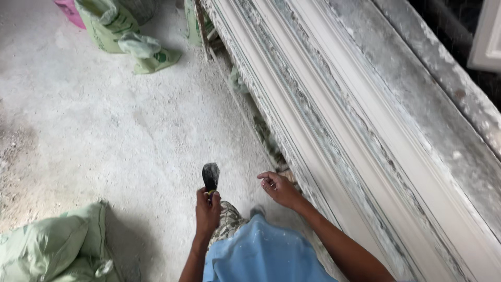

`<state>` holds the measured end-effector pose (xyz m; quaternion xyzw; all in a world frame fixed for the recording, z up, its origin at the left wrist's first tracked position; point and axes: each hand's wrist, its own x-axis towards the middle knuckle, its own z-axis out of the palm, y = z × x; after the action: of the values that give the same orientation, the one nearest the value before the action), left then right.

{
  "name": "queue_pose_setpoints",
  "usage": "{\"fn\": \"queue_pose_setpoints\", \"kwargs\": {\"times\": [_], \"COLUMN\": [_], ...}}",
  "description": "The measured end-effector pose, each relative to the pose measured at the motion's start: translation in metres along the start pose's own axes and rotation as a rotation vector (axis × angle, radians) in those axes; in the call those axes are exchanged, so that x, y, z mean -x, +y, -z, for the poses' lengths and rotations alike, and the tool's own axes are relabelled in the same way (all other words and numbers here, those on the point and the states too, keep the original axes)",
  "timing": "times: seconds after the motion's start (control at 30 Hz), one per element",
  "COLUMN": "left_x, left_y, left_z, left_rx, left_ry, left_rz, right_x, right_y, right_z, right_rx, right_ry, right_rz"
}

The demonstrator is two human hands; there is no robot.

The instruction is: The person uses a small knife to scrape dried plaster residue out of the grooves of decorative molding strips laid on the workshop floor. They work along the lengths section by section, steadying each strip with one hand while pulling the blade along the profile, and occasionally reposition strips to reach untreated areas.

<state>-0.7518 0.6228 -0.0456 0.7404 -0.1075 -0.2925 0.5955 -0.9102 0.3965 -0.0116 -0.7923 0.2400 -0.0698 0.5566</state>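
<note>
The left hand (pixel 207 210) is clenched round the handle of a short brush (pixel 211 176) with dark, dust-greyed bristles pointing up and away, held out over the floor (pixel 104 130) just left of the person's knee. The right hand (pixel 279 188) is released, holding nothing, fingers half curled, hovering just beside the near lower edge of the long white moulding (pixel 334 130), which runs on its bench from the near right to the far centre of the scene. The moulding's ridges look crusted and flaky, so a careless knock from the free hand, or a hard jab with the brush, could probably chip a fine edge. The floor is coated in pale powder, which likely makes footing loose; a slip this close to the bench could drive an arm into the profile. A green sack (pixel 49 248) lies near left, close to the feet, and more green sacks (pixel 122 31) sit far left, so a backward step might catch one. Loose dust flicked from the bristles could also drift toward the face.
</note>
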Motion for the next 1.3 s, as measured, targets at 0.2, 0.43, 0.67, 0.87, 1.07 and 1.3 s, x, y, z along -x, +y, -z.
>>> {"fn": "queue_pose_setpoints", "kwargs": {"times": [0.2,0.43,0.67,0.87,1.07,1.3], "left_x": [-0.115,-0.306,-0.449,-0.470,-0.513,-0.581], "left_y": [0.020,0.106,0.209,0.240,0.250,0.311], "left_z": [-0.035,-0.028,-0.063,-0.143,-0.184,-0.230], "left_rx": [0.074,-0.084,-0.096,-0.190,-0.280,-0.503], "left_ry": [-0.213,-0.568,-0.797,-0.790,-0.785,-0.795], "left_rz": [0.148,-0.009,-0.117,-0.009,-0.380,-0.526], "right_x": [-0.114,-0.260,-0.347,-0.395,-0.422,-0.462], "right_y": [0.011,-0.027,-0.084,-0.077,-0.062,-0.067], "right_z": [-0.003,-0.012,0.008,0.060,0.128,0.224], "right_rx": [-0.021,-0.120,-0.326,-0.379,-0.096,0.106], "right_ry": [-0.008,0.040,0.248,0.150,0.425,0.496], "right_rz": [-0.064,-0.110,-0.212,-0.703,-0.398,-0.491]}}
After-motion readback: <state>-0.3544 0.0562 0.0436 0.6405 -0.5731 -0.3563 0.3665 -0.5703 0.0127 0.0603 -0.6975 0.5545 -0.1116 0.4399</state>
